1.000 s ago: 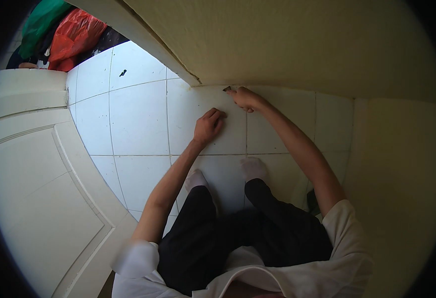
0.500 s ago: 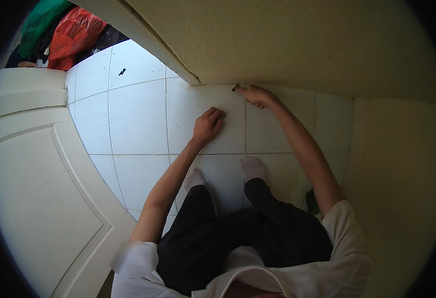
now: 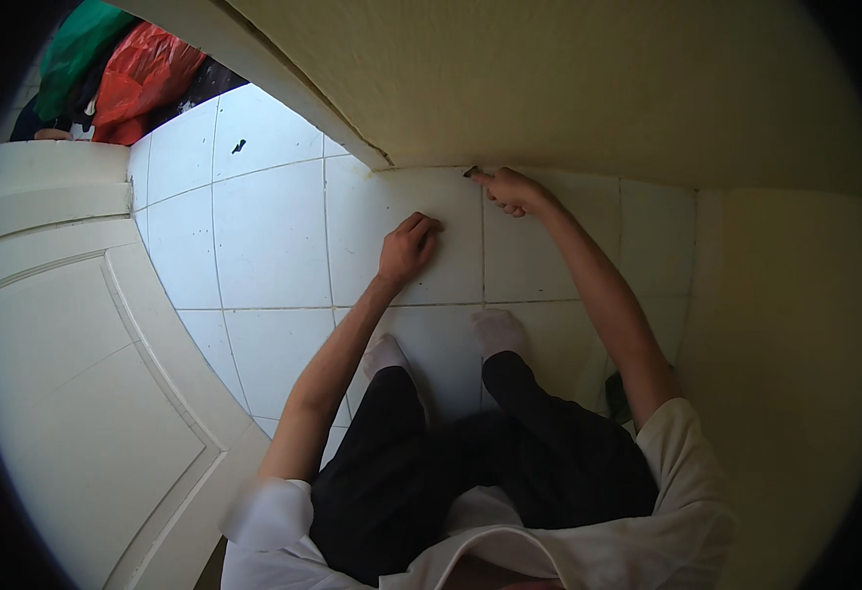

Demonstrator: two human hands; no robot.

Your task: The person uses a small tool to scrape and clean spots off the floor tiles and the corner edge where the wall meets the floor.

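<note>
Posture: the person crouches on a white tiled floor (image 3: 274,246), knees bent, feet in white socks (image 3: 498,330) flat on the tiles, facing a yellowish wall (image 3: 588,88).
Right arm: stretched forward and nearly straight, running from the shoulder at the lower right up to the foot of the wall.
Right hand (image 3: 515,190): fingers curled together into a loose fist, pinching a small dark tool (image 3: 472,172); knuckles face up.
Small dark tool: its tip lies right at the seam where the floor's far edge meets the wall, just left of the right hand; too small to tell what kind it is.
Left arm: bent slightly at the elbow, reaching forward from the lower left over the tiles.
Left hand (image 3: 407,250): fingers curled under and pressed together, knuckles resting on a tile, holding nothing visible; it sits well short of the wall, nearer the person than the right hand.
Left side: a white panelled door (image 3: 67,374) stands along the floor's left edge.
Far left corner: red and green bags (image 3: 136,74) are heaped beyond the tiles.
Floor: a small dark speck (image 3: 238,147) lies on a tile near the far left corner.
</note>
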